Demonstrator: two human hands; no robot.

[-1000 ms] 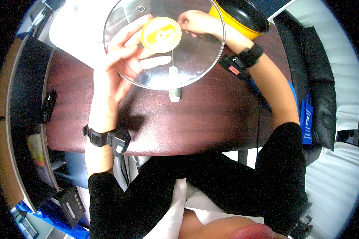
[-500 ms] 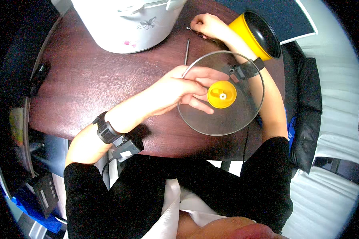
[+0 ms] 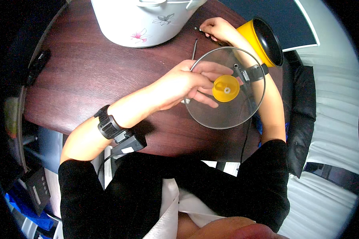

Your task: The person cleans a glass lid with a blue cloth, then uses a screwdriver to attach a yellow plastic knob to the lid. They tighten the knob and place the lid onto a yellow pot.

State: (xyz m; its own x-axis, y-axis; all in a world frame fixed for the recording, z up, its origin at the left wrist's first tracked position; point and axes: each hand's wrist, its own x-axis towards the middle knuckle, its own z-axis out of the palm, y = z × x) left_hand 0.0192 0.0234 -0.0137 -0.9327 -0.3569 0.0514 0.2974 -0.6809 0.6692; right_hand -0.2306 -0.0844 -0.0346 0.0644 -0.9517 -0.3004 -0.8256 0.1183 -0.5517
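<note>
My left hand [image 3: 187,84] holds a round glass lid [image 3: 223,116] with a thin rim. Its fingers show through the glass, thumb and fingers around the yellow knob [image 3: 223,95], which has a small white centre with a hole. Farther off, my right hand [image 3: 217,28] is pinched near the table's far right part. A small metal piece [image 3: 197,28] sticks out at its fingertips; its exact kind is too small to tell. A thin metal rod [image 3: 194,48] lies on the table between the lid and my right hand, partly behind the lid.
A white pot with flower prints [image 3: 147,30] stands at the far side of the brown table [image 3: 75,87]. A yellow pot with a black inside [image 3: 263,44] lies tilted beside my right forearm. A black cushioned armrest [image 3: 301,119] runs along the right.
The view has shifted a little, so the white pot and other things sit slightly farther right. My left hand keeps its hold on the lid, and my right hand stays pinched.
</note>
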